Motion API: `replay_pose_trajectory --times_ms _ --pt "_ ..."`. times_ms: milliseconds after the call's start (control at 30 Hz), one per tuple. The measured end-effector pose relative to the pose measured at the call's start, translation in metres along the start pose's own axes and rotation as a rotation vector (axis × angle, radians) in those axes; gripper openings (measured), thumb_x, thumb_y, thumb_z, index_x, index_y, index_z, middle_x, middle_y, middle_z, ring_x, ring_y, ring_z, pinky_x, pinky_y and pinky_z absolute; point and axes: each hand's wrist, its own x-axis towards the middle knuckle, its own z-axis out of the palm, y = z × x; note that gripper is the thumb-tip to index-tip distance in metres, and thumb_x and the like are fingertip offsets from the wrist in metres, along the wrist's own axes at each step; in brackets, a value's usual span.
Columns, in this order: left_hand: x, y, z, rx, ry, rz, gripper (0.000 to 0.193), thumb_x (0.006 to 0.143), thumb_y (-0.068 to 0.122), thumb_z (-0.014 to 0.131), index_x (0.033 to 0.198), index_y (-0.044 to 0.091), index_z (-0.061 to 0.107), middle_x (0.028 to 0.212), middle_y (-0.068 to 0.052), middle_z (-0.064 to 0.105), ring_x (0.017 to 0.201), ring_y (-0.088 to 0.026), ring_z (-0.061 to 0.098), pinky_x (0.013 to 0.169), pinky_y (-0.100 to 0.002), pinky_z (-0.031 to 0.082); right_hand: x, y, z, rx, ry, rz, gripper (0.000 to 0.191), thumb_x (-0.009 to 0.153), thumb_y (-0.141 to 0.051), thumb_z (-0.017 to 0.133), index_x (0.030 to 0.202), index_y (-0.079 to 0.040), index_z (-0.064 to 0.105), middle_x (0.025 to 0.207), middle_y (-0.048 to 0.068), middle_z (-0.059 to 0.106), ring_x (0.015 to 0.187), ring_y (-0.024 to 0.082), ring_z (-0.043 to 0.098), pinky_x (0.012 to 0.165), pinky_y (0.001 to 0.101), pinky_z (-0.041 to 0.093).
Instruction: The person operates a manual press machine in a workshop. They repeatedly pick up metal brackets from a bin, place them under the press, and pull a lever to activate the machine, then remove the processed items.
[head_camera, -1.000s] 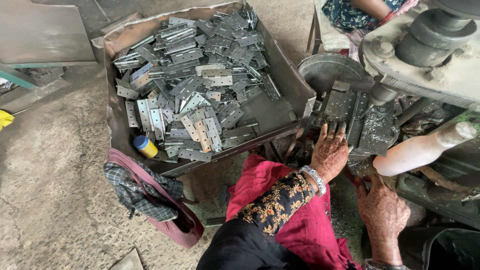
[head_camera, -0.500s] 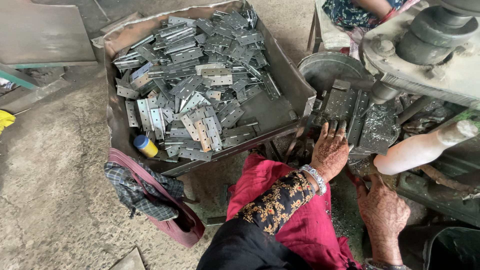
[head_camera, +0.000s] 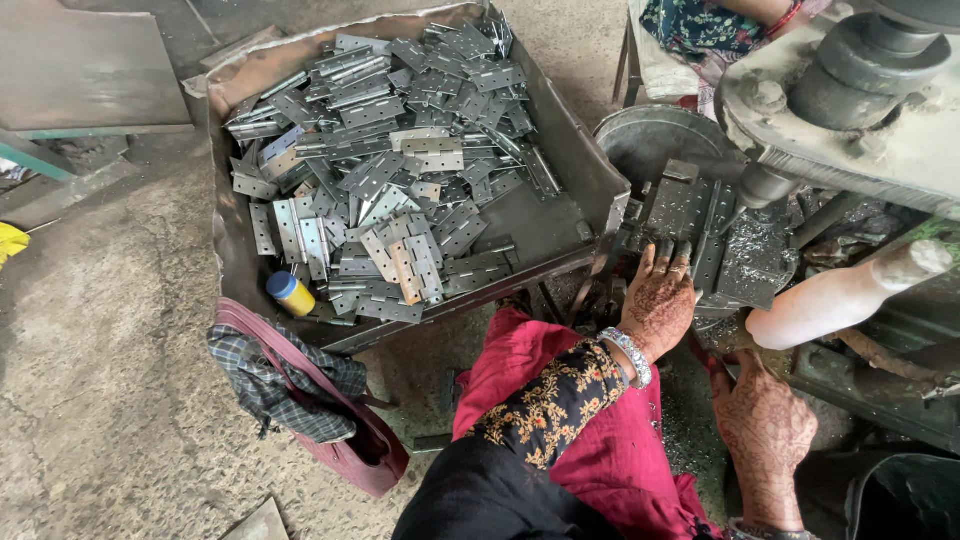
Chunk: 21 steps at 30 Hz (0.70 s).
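Since the earlier frame I see no change: left hand (head_camera: 658, 300) rests, fingers together, on the press plate (head_camera: 690, 205); right hand (head_camera: 765, 430) flat, fingers slightly spread, holding nothing.

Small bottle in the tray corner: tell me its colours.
Head view: the small bottle has a blue cap and yellow body.

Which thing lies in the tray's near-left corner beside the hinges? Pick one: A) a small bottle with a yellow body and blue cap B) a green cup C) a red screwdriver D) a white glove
A: a small bottle, yellow with a blue cap, lies by the metal hinges in the tray.
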Motion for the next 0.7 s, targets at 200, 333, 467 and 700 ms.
replay_pose_trajectory --times_ms 200,333,467,700 --pt "0.0 -0.0008 0.0012 0.005 0.001 0.0 0.051 0.101 0.037 0.049 0.131 -0.001 0.064 0.157 -0.015 0.047 0.15 -0.032 0.04 0.129 -0.05 0.018 0.0 0.0003 0.0023 -0.012 0.001 -0.006 0.042 0.096 -0.05 0.062 0.131 -0.026 0.064 0.1 0.012 0.079 0.094 0.034 0.077 0.082 0.0482 0.058" --pt "0.001 -0.0005 0.0015 0.008 0.008 0.005 0.053 0.101 0.038 0.048 0.133 -0.002 0.064 0.158 -0.015 0.046 0.148 -0.031 0.04 0.129 -0.049 0.017 0.0007 0.0007 0.0022 -0.024 -0.017 -0.002 0.044 0.096 -0.051 0.062 0.132 -0.026 0.063 0.101 0.013 0.078 0.094 0.036 0.076 0.08 0.049 0.058" --pt "0.0026 -0.0007 0.0003 0.008 -0.048 0.004 0.051 0.103 0.038 0.047 0.13 -0.001 0.065 0.158 -0.015 0.045 0.15 -0.032 0.038 0.129 -0.05 0.017 0.0018 0.0011 0.0032 -0.015 -0.058 0.015 0.041 0.098 -0.052 0.059 0.13 -0.028 0.064 0.099 0.011 0.079 0.095 0.034 0.077 0.081 0.0482 0.059" --pt "0.0022 -0.0019 -0.0007 0.015 -0.033 0.003 0.05 0.102 0.037 0.047 0.129 -0.001 0.066 0.159 -0.014 0.045 0.149 -0.032 0.04 0.129 -0.049 0.017 0.0035 0.0024 0.0075 -0.033 -0.074 0.014 0.043 0.099 -0.054 0.058 0.131 -0.027 0.064 0.099 0.01 0.079 0.094 0.032 0.078 0.082 0.0473 0.059"
